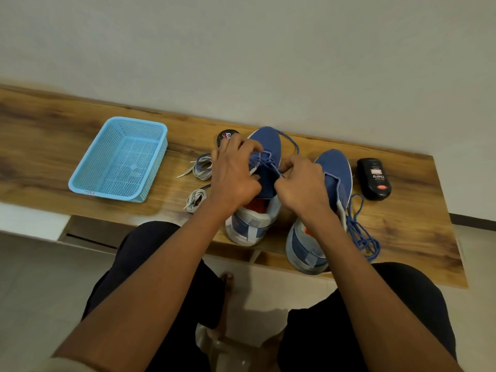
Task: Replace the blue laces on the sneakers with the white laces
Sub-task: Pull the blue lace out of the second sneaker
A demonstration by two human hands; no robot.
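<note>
Both hands' fingers pinch blue lace [264, 157] over left sneaker [264, 167]; polish tin [224, 136] half hidden

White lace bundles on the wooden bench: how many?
2: one coiled white lace bundle beside the round tin, another nearer the bench edge, both left of the sneakers.

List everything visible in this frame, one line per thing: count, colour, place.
wooden bench: 1, brown, against the wall
basket: 1, light blue, left on bench
white laces: 2 bundles, beside left sneaker
round tin: 1, black, behind left hand
left sneaker: 1, blue, being unlaced
right sneaker: 1, blue, right of it
blue lace: 1, loose, beside the right sneaker
polish bottle: 1, black, far right
left hand: on the left sneaker's lace
right hand: pinches that lace
</note>
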